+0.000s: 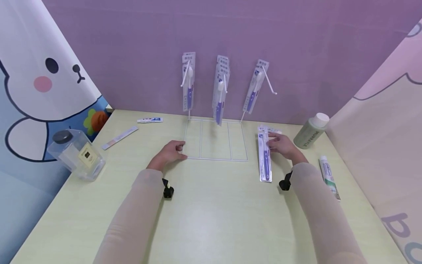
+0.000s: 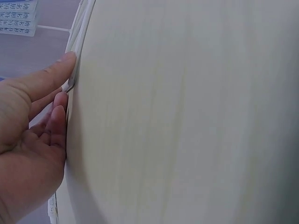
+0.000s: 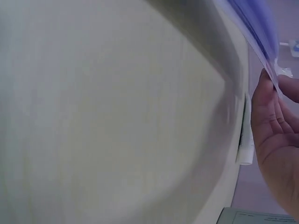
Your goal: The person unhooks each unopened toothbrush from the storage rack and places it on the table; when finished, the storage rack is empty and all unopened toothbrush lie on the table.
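Observation:
My left hand [image 1: 169, 153] is at the front left corner of a white wire display rack [image 1: 217, 159], thumb and fingers pinching its base wire [image 2: 81, 46]. To the right of the rack, my right hand [image 1: 282, 145] pinches the edge of a packaged toothbrush [image 1: 265, 157] with a purple handle. The right wrist view shows that pack [image 3: 254, 28] tilted up from the table between thumb and fingers. More packaged toothbrushes hang on the rack's left hook [image 1: 185, 75], middle hook [image 1: 225, 83] and right hook [image 1: 269, 81].
A small toothpaste tube [image 1: 274, 131] lies partly behind the right hand. Farther right are a green bottle [image 1: 311, 131] and a larger toothpaste tube [image 1: 329, 177]. On the left are a clear bottle [image 1: 77, 154], a slim packet [image 1: 120, 138] and another small tube [image 1: 150, 120].

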`<state>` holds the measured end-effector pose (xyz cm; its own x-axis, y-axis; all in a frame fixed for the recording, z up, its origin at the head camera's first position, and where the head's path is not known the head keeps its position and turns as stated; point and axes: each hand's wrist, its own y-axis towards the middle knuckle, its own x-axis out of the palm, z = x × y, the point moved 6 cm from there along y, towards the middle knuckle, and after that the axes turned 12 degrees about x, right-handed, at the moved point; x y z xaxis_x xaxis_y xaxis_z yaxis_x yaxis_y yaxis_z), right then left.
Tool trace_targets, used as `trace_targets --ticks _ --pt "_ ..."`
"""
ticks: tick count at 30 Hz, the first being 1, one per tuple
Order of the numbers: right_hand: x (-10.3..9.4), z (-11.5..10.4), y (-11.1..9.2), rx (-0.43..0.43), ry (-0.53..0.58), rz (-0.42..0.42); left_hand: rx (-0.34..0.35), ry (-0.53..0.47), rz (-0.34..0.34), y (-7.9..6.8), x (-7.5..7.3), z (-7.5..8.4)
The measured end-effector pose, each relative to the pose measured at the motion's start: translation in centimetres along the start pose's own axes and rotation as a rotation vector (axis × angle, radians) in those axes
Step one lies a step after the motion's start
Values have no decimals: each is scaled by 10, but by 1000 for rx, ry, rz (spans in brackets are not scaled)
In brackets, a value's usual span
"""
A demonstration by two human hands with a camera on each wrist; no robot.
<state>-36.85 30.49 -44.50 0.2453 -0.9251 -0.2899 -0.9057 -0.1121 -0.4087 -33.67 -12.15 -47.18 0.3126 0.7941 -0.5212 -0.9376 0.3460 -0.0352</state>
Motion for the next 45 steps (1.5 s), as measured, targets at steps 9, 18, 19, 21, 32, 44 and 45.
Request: trace_targets --ticks 9,18,19,21,32,44,45 --pt "6 11 8 44 -75 23 -12 -5 3 -1 0 2" --pt "10 10 10 95 -206 124 -10 1 11 1 0 1" --pt "11 8 9 103 -230 137 -9 -1 13 1 0 1" --pt "12 4 8 116 -282 153 -5 -3 16 1 0 1" --pt "3 -37 7 -24 -374 146 -3 2 1 0 1 -3" --pt "-2 -152 1 -309 -118 549 2 -2 6 -4 1 -1" --pt "-2 -159 1 -324 -79 568 0 -2 7 -4 2 0"
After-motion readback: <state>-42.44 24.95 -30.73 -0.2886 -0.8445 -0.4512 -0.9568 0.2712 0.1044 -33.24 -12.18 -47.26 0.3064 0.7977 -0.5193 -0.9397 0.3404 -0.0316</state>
